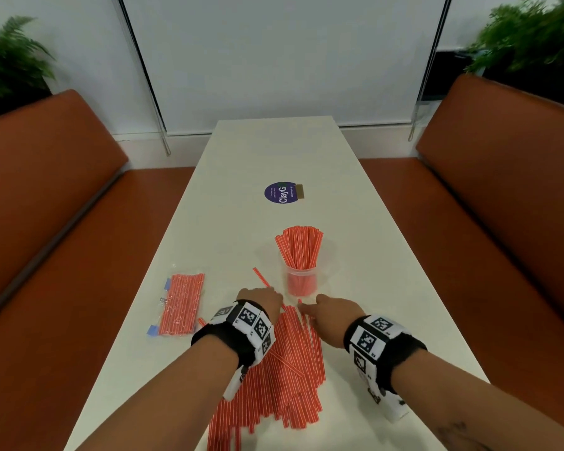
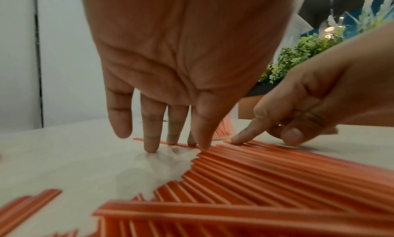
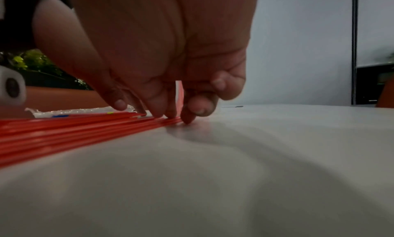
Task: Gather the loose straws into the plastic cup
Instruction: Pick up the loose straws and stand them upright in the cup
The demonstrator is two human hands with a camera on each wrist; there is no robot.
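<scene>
Straws, loose red paper ones with fine white stripes (image 1: 274,379), lie fanned flat on the near end of the long white table (image 1: 372,255), both hands at their far tips.

Just beyond the pile stands the clear plastic cup (image 1: 302,281), upright and already packed with a spray of the same red straws. The left hand (image 1: 262,299) hangs palm-down with fingers (image 2: 152,139) straight and spread, tips touching the table and one stray straw, gripping nothing. The right hand (image 1: 331,315) has its outer fingers curled under while the index finger (image 2: 245,136) presses the straw ends; whether it pinches any is unclear. Left of the pile lies a sealed clear packet of red straws (image 1: 181,309). A round purple sticker (image 1: 279,194) sits farther up the table, between orange upholstered benches (image 1: 46,222).
</scene>
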